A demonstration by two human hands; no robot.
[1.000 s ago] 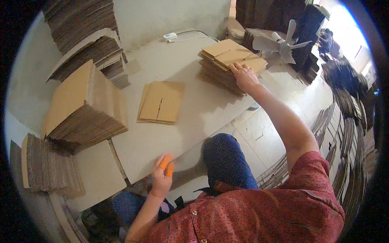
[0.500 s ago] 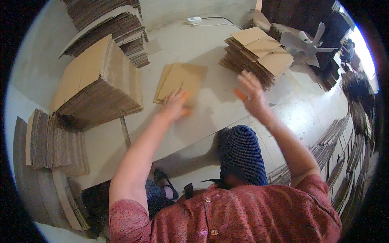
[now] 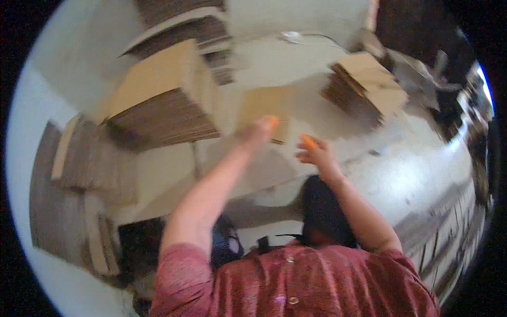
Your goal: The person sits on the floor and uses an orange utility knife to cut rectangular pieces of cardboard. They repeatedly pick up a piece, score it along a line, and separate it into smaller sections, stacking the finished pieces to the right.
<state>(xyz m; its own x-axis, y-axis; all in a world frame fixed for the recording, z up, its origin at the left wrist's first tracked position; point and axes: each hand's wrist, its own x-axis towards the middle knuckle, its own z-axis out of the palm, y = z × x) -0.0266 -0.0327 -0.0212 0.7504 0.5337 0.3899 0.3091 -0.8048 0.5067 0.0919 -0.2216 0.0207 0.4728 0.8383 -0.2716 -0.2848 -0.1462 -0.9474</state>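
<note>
A few flat brown cardboard pieces [image 3: 264,103] lie on the pale work surface in front of me. My left hand [image 3: 257,132] is at their near left edge, and motion blur hides whether its fingers grip them. To the right of the pieces, my right hand [image 3: 320,156] hovers apart from them, fingers loosely bent and somewhat apart, with nothing visible in it. Orange coverings show on digits of both hands. Farther right stands a skewed stack of cardboard pieces [image 3: 369,79].
A tall block of stacked cardboard [image 3: 158,79] stands at left, with more bundles [image 3: 90,158] beside it and further piles [image 3: 185,31] behind. A small white box with a cable [image 3: 290,36] lies at the back. Cardboard also lines the lower right floor [image 3: 449,227].
My right hand has come away from the skewed stack, inward and nearer to me. My left hand stays by the flat pieces. The whole view has shifted and blurred.
</note>
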